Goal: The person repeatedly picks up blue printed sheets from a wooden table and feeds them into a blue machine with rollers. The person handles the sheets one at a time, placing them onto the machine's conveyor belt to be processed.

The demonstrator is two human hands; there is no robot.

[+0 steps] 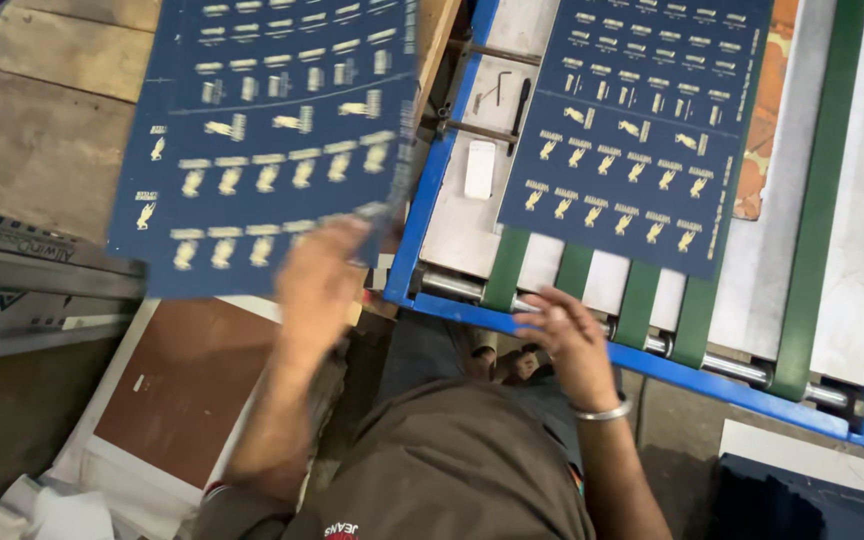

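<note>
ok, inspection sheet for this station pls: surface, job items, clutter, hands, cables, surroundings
surface: blue-framed conveyor with green belts over rollers.
job's things: one navy printed sheet lying on the belts; a second navy sheet lifted, blurred.
clutter: white block, hex key and dark tool on the bed.
grippers: left hand holds the lifted sheet's lower edge; right hand, bangle on wrist, rests at the conveyor's front edge.
cables: nothing seen.
surroundings: wooden boards, brown card on the floor.

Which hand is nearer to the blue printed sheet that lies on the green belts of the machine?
The right hand. It is just below the blue printed sheet, at the machine's front roller. The left hand is farther left, holding another sheet.
</note>
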